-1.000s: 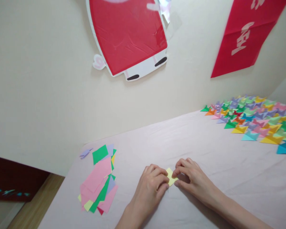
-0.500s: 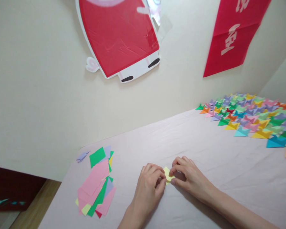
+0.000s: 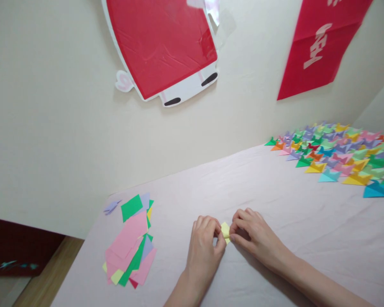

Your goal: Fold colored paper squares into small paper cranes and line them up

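A small yellow folded paper (image 3: 225, 231) lies on the pale cloth-covered table (image 3: 275, 200) near its front middle. My left hand (image 3: 205, 247) curls its fingers over the paper's left side. My right hand (image 3: 254, 236) pinches the paper's right side with thumb and fingertips. Most of the paper is hidden between the two hands. A loose pile of flat coloured paper squares (image 3: 131, 245), mostly pink and green, lies to the left of my left hand.
Many folded paper shapes (image 3: 339, 157) in several colours cover the table's far right. A single lilac folded piece (image 3: 111, 207) sits at the far left corner. A cream wall with red decorations (image 3: 166, 42) rises behind. The table's left edge drops to a wooden floor (image 3: 45, 277).
Both hands have drawn closer together over the yellow paper, which shows less than before. The view has shifted slightly.
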